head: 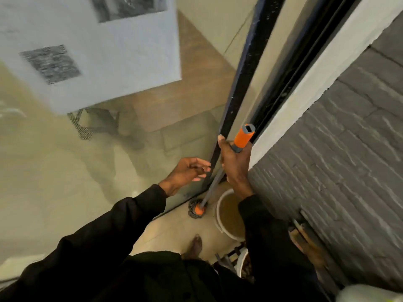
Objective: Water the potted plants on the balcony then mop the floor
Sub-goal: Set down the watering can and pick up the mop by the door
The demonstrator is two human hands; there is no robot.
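Note:
My right hand [234, 164] grips a mop by its grey pole just below the orange grip [244, 138] at the top. The pole slants down to the grey string mop head [196, 211], which sits on the beige tiled floor [172, 232] beside a white bucket [218, 216] of murky water. My left hand [188, 172] hovers free to the left of the pole, fingers loosely spread, holding nothing. Both arms wear black sleeves.
A glass sliding door [109, 149] with a dark frame [239, 83] fills the left. A grey stone-clad wall [338, 160] with a white edge runs down the right. A white pot [242, 262] stands near my bare foot [195, 245], behind the bucket.

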